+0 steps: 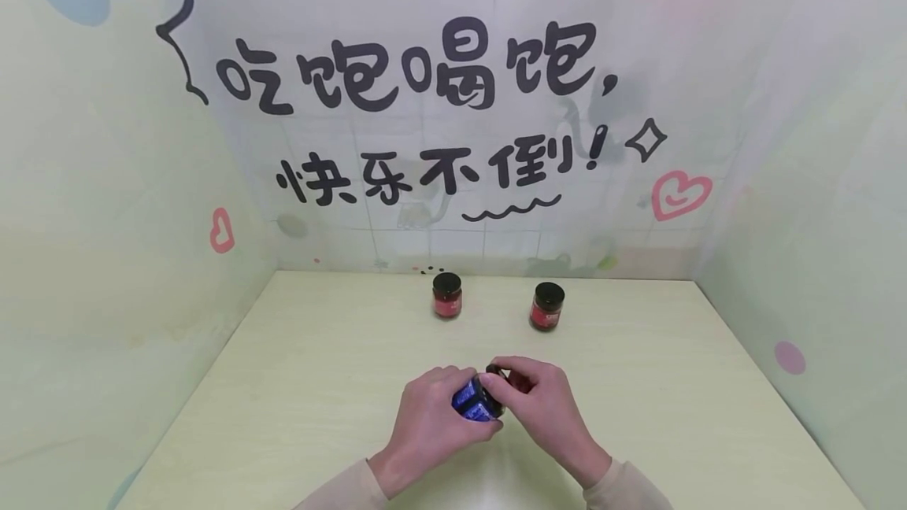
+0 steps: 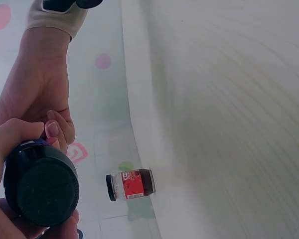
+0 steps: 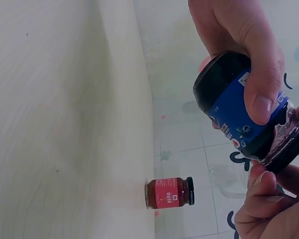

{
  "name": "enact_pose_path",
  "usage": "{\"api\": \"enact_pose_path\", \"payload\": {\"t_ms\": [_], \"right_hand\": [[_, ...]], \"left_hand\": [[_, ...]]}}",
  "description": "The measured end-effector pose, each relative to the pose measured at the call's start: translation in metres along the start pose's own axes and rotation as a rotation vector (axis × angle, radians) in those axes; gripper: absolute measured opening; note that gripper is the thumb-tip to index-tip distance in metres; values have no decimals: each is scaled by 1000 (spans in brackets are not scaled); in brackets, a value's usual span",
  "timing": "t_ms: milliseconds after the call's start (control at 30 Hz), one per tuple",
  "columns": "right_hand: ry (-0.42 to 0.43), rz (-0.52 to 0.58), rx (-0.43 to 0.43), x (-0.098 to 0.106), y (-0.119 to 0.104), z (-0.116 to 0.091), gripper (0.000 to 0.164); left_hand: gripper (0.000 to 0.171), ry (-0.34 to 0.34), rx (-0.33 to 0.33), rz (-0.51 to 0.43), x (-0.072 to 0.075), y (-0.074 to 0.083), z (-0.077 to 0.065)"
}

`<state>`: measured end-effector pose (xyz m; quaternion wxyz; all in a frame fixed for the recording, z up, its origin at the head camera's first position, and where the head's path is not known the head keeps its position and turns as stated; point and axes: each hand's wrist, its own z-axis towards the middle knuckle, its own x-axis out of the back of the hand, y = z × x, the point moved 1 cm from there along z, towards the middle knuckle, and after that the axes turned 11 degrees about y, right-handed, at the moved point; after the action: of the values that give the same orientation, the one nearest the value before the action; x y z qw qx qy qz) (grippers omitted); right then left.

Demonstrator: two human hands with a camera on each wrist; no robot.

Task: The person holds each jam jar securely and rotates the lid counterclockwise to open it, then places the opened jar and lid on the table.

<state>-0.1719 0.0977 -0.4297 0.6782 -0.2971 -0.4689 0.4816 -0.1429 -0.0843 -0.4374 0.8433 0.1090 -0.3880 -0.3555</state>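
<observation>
A dark jar with a blue label is held tilted above the table, between both hands. My left hand grips the jar's body, its thumb lying across the blue label in the right wrist view. With fingers and thumb my right hand pinches the jar's black lid. Clear glass shows beside the lid; I cannot tell whether the lid is still threaded on. The jar's dark base faces the left wrist camera, which hides the lid there.
Two jars with black lids and red labels stand upright toward the back of the pale table: a left one and a right one. Printed wall sheets enclose the table at the back and both sides.
</observation>
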Motion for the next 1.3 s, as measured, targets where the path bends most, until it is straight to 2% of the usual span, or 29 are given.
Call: {"api": "enact_pose_path", "payload": {"t_ms": [267,467,667,1067,1167,1300], "right_hand": [[18,30,1,3,-17,-2,5],[30,65,-15,3,-7,0,8],[31,94,-6,4,1,1,9],[27,115,-11,3,2,-1,9],[30,111,8,4,-9,-3,7],[34,98,17,4,-9,-4,8]], "left_hand": [[45,6,17,-41,1,2,1],[42,9,23,-52,0,5,3],[42,-15,52,-72,0,7,4],[42,-26,82,-83,2,8,2],[42,-32,91,-94,2,8,1],[42,-49,111,-110,2,7,1]]}}
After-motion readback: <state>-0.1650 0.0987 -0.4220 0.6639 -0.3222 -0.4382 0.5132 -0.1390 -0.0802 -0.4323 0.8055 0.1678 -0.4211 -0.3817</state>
